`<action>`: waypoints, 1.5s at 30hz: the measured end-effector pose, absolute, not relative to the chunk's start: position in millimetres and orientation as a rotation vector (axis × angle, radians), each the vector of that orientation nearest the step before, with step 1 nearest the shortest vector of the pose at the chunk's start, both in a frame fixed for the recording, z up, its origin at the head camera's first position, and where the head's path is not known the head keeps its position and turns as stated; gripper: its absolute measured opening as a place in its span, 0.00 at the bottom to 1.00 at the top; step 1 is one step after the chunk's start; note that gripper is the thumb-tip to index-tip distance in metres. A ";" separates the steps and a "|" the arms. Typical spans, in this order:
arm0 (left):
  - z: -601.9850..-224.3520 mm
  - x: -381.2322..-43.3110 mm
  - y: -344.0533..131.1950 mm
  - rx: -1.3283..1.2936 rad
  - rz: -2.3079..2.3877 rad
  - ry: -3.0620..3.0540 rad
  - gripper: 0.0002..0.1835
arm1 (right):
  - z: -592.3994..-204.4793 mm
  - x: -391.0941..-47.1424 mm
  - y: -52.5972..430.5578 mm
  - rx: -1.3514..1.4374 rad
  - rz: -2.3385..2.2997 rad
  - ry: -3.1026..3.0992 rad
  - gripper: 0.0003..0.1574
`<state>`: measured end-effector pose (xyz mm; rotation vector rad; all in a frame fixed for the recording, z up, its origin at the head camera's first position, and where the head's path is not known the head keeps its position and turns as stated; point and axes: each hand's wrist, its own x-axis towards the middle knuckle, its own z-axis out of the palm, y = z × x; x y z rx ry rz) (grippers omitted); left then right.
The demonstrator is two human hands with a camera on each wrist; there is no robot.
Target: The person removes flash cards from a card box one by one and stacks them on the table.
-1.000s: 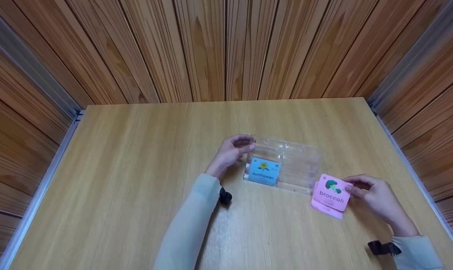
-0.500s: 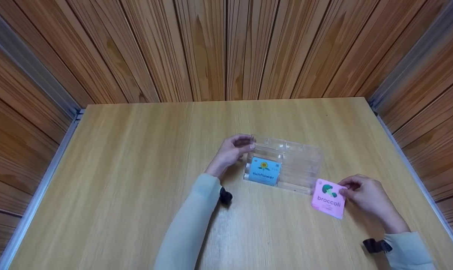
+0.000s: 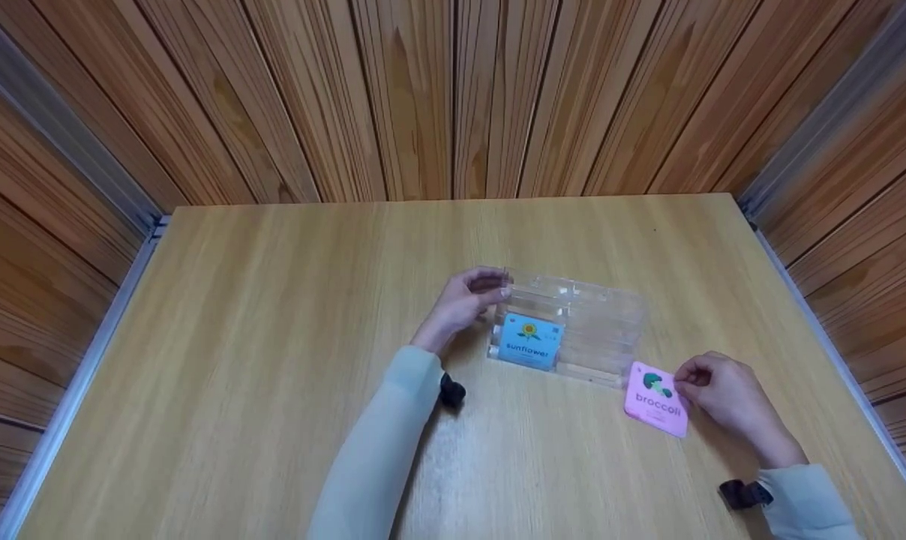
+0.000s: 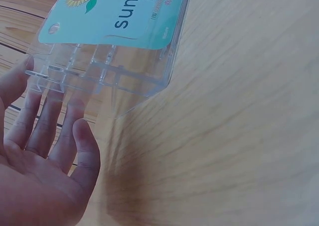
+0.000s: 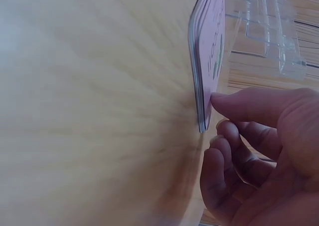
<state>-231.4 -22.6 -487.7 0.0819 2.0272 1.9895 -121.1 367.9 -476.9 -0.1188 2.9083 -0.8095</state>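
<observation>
A clear plastic display rack (image 3: 599,326) with stepped tiers stands right of centre on the table. A blue sunflower card (image 3: 530,341) leans in its lower left part. My left hand (image 3: 464,300) holds the rack's left end; in the left wrist view the thumb is at its edge and the fingers (image 4: 47,121) lie behind the clear plastic. By the rack's front right corner is a stack of pink broccoli cards (image 3: 655,401). My right hand (image 3: 723,390) pinches the stack's right edge, its thumb on the top face and the other fingers curled below the edge (image 5: 239,151).
The wooden table (image 3: 295,337) runs back to a wood-plank wall (image 3: 423,97), with plank walls at both sides too. Metal rails (image 3: 78,375) border the tabletop left and right. Dark wrist devices (image 3: 745,495) sit at both sleeves.
The top broccoli card has slid down flush over the pink card beneath it. My right hand has shifted left along with it. The left hand and the rack have stayed in place.
</observation>
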 end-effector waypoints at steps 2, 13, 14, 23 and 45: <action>-488.0 -231.8 -22.2 0.085 1.997 2.024 0.18 | -476.9 -120.7 368.1 -0.122 -0.812 2.912 0.04; -488.3 -232.9 -21.1 0.054 1.975 2.043 0.18 | -473.0 -119.8 366.7 -0.139 -0.844 2.972 0.04; -488.3 -232.9 -21.1 0.052 1.977 2.041 0.18 | -471.9 -119.6 366.3 -0.151 -0.852 2.990 0.04; -487.8 -232.2 -21.6 0.057 1.975 2.049 0.19 | -459.1 -117.0 361.0 -0.229 -0.948 3.085 0.07; -487.4 -230.6 -21.7 0.033 1.997 2.012 0.18 | -445.8 -126.7 309.6 -0.378 -1.174 3.058 0.12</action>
